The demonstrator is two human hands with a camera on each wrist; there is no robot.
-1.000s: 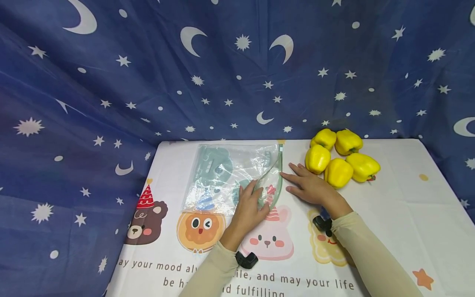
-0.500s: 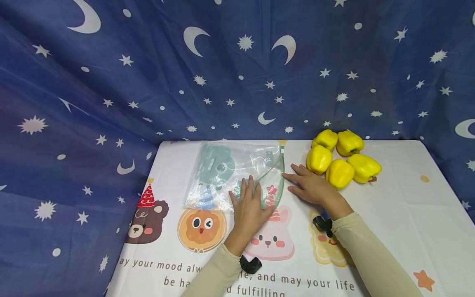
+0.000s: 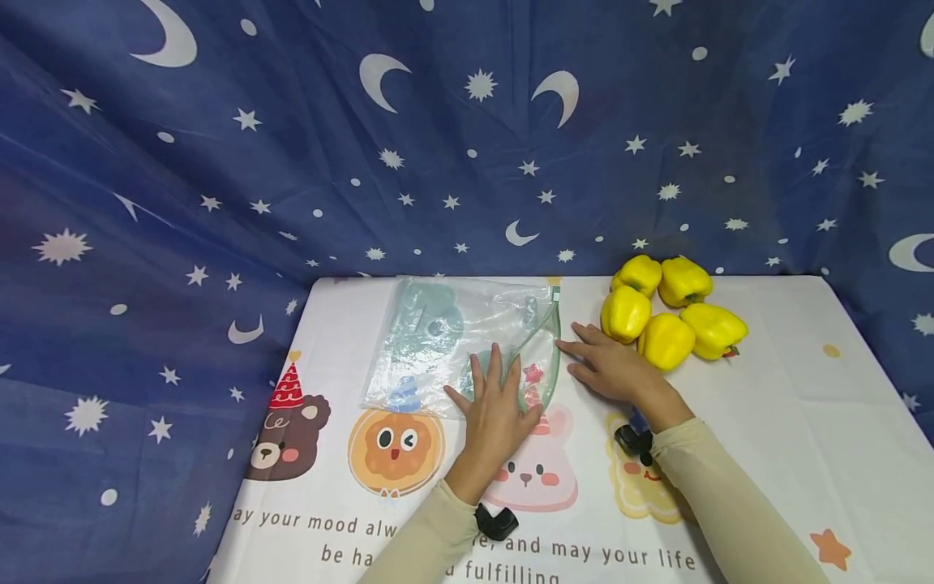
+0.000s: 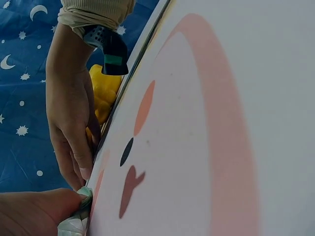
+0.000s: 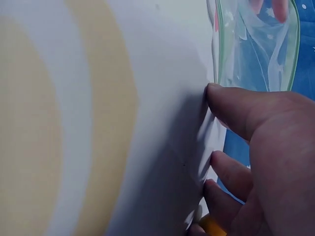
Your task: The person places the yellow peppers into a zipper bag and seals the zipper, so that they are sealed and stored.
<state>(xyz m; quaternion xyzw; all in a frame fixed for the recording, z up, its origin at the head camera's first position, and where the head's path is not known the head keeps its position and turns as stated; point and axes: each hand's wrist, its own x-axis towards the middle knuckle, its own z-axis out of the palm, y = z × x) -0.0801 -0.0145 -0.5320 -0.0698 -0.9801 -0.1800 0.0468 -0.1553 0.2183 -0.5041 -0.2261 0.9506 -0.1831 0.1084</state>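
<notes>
A clear zip bag point(image 3: 438, 357) with a green-edged mouth and a pale green print lies flat on the table. Its mouth faces right and gapes, as the right wrist view of the green rim point(image 5: 220, 46) also shows. My left hand point(image 3: 496, 418) rests on the bag's lower right part with fingers spread, and its thumb lies by the green edge. My right hand point(image 3: 613, 369) lies on the table just right of the mouth, its index fingertip at the green rim. Several yellow bell peppers point(image 3: 666, 341) sit close together beyond the right hand.
The white tablecloth point(image 3: 773, 470) carries cartoon prints and lettering. A dark blue curtain point(image 3: 467, 195) with moons and stars hangs behind the table and along its left side. Each wrist wears a small black camera, one of them the left wrist camera point(image 3: 496, 523).
My left hand has shifted from the bag's green mouth edge, where its fingers were bent, to lie spread on the bag. The right hand and the peppers have stayed put.
</notes>
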